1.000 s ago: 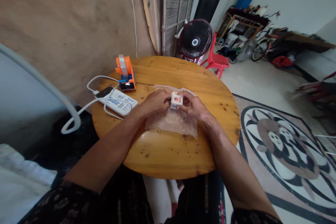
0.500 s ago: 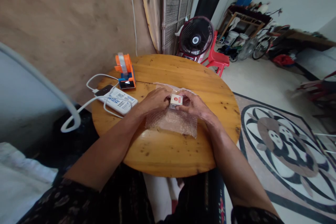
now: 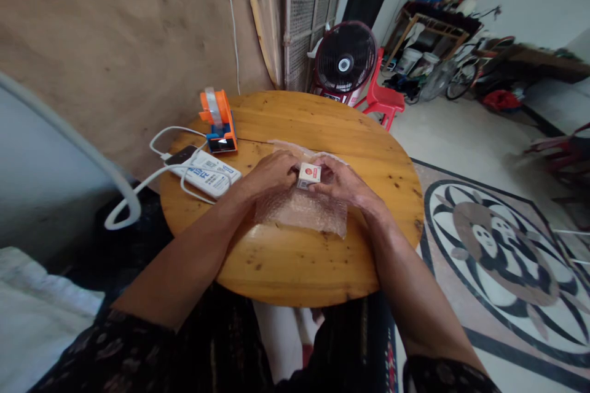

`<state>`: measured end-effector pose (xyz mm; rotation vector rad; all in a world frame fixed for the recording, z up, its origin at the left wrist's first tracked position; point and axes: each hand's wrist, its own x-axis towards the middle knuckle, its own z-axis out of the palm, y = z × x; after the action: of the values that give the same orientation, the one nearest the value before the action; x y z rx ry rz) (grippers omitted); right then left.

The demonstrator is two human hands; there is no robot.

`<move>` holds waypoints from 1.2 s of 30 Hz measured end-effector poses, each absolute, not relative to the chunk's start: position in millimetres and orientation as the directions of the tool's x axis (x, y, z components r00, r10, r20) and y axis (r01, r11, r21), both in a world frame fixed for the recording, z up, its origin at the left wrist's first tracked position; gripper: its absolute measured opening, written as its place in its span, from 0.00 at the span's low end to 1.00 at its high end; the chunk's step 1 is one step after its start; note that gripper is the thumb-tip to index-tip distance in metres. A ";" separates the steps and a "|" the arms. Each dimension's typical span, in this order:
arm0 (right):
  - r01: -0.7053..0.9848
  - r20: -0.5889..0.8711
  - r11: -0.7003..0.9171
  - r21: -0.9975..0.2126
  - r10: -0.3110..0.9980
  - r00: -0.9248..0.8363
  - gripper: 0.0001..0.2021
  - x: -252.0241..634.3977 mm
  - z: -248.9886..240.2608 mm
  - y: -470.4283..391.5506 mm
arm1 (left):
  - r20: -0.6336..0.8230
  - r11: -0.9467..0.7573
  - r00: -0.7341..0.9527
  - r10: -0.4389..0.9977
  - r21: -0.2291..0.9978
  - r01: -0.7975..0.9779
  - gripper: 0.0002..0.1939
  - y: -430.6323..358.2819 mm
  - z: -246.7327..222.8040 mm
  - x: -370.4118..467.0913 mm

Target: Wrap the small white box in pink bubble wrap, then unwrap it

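A small white box (image 3: 309,175) with red print on top is between my two hands, above a sheet of bubble wrap (image 3: 299,212) on the round wooden table (image 3: 295,279). My right hand (image 3: 338,179) grips the box from the right, thumb low on its near side and fingers behind. My left hand (image 3: 279,173) is closed at the box's left side, its fingertips at the edge and partly hidden. The bubble wrap lies flat under both hands, its far edge showing beyond them.
An orange and blue tape dispenser (image 3: 219,120) stands at the table's far left. Nearer me lies a white power bank (image 3: 207,173) with looped white cables. Past the table are a fan (image 3: 344,64) and a red plastic chair (image 3: 385,98). A brown wall rises on the left.
The hands and the box hold nearly the same pose. My view has shifted slightly; the right fingers sit a little closer round the box.
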<state>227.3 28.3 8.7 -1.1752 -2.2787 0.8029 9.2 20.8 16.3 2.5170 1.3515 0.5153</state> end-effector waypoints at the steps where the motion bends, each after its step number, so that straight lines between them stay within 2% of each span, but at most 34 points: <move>1: 0.564 0.125 0.466 -0.682 0.834 -0.537 0.22 227.5 9.1 28.0 | 0.193 -0.539 0.505 0.841 0.361 0.761 0.13 20.6 16.7 9.5; 9: 0.484 0.183 0.445 -0.753 0.849 -0.495 0.27 229.9 13.4 28.0 | 0.198 -0.500 0.460 0.866 0.384 0.776 0.13 15.5 20.4 10.9; 13: 0.443 0.204 0.438 -0.783 0.852 -0.481 0.25 227.2 16.5 27.0 | 0.218 -0.518 0.470 0.855 0.395 0.759 0.15 14.7 20.8 10.7; 19: 0.246 0.172 0.295 -0.923 0.891 -0.421 0.29 224.1 20.7 27.6 | 0.203 -0.503 0.461 0.864 0.408 0.762 0.16 16.9 22.8 10.6; 26: 0.111 0.216 0.270 -0.956 0.909 -0.355 0.30 228.8 18.2 32.3 | 0.232 -0.439 0.373 0.898 0.446 0.780 0.15 21.8 21.3 4.2; 36: 0.145 0.166 0.205 -0.968 0.955 -0.245 0.31 229.0 12.4 37.3 | 0.252 -0.425 0.345 0.904 0.456 0.782 0.14 18.4 24.7 8.5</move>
<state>229.0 37.3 12.4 -1.0673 -1.5907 1.1460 8.5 18.4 24.7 2.3555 1.5134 0.6919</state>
